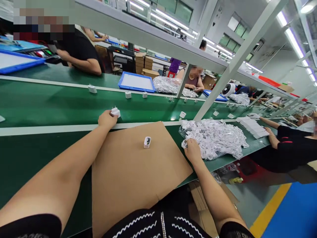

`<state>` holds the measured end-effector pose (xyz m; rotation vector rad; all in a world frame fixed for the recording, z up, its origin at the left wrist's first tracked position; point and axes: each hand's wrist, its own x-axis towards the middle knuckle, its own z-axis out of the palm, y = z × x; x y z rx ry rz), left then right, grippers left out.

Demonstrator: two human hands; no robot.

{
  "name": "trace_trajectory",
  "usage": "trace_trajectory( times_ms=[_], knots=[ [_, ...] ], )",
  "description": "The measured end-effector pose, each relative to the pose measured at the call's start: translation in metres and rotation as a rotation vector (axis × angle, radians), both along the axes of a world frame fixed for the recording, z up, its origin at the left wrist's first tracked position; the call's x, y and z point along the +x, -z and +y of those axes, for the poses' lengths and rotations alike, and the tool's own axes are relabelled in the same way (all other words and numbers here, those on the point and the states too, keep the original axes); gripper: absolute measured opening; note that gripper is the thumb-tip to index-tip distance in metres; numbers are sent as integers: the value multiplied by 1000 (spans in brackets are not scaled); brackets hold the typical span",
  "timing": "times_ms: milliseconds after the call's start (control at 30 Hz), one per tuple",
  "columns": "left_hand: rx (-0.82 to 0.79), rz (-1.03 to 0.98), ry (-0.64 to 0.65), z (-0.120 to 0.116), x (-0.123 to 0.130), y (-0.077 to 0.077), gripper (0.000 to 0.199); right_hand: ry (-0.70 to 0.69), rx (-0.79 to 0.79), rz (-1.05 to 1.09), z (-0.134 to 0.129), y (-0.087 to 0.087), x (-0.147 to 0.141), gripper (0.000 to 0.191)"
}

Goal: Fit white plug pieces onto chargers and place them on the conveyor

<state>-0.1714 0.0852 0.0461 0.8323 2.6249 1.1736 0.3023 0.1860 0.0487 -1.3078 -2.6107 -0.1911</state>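
My left hand point(108, 119) reaches to the green conveyor belt, its fingers closed on a white charger point(115, 112) with pins pointing up. On the brown cardboard sheet point(133, 172) lies one white charger housing point(147, 142), its open end showing parts inside. My right hand point(193, 150) is at the left edge of a heap of small white plastic parts point(218, 138) in a clear bag. Its fingers are bent against the parts; whether they grip one is hidden.
More white chargers point(92, 88) stand along the belt point(49, 102). A slanted metal post point(218, 89) rises beyond the heap. Blue-rimmed trays point(136, 82) lie across the belt. At the right, a co-worker's hands point(271, 135) touch a row of white pieces point(255, 128).
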Motion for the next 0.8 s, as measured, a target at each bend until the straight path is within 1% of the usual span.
trace_trajectory(
  times_ms=[67, 100, 133, 167, 200, 233, 267, 300, 333, 367, 400, 433, 500, 567, 633, 700, 767, 800],
  knots=[
    [46, 88, -84, -5, 12, 0, 74, -54, -51, 80, 2, -2, -5, 23],
    [81, 152, -116, -7, 21, 0, 76, -75, -82, 162, 3, -3, -10, 20],
    [117, 206, -108, -9, 32, -1, 73, -100, -121, 277, 3, -3, -18, 19],
    [147, 231, -40, -12, 45, -1, 66, -137, -179, 419, 3, -4, -28, 21],
    [165, 217, 85, -15, 59, 0, 59, -186, -263, 576, 3, -5, -40, 24],
    [179, 181, 235, -19, 74, 2, 55, -230, -378, 734, 3, -6, -53, 30],
    [181, 126, 392, -24, 90, 5, 57, -258, -524, 871, 2, -7, -68, 35],
    [170, 66, 533, -30, 106, 9, 63, -279, -693, 976, 3, -7, -82, 38],
    [154, 20, 648, -35, 120, 14, 71, -302, -866, 1054, 3, -7, -96, 38],
    [135, -3, 723, -40, 134, 20, 78, -321, -1025, 1115, 4, -7, -108, 37],
    [116, -11, 759, -45, 145, 26, 80, -337, -1164, 1159, 5, -5, -118, 36],
    [98, -11, 767, -48, 155, 31, 77, -342, -1272, 1192, 6, -2, -126, 36],
    [86, -6, 730, -53, 168, 39, 63, -307, -1395, 1224, 8, 6, -134, 37],
    [104, -1, 665, -56, 175, 43, 52, -248, -1399, 1209, 7, 15, -134, 39],
    [122, 11, 616, -56, 180, 43, 51, -243, -1352, 1161, 2, 23, -129, 41],
    [113, 25, 574, -56, 185, 41, 51, -326, -1341, 1057, -8, 28, -124, 50],
    [102, 45, 527, -54, 190, 40, 49, -426, -1360, 922, -20, 29, -123, 65],
    [103, 58, 505, -54, 192, 41, 49, -453, -1352, 875, -25, 29, -123, 68]
  ],
)
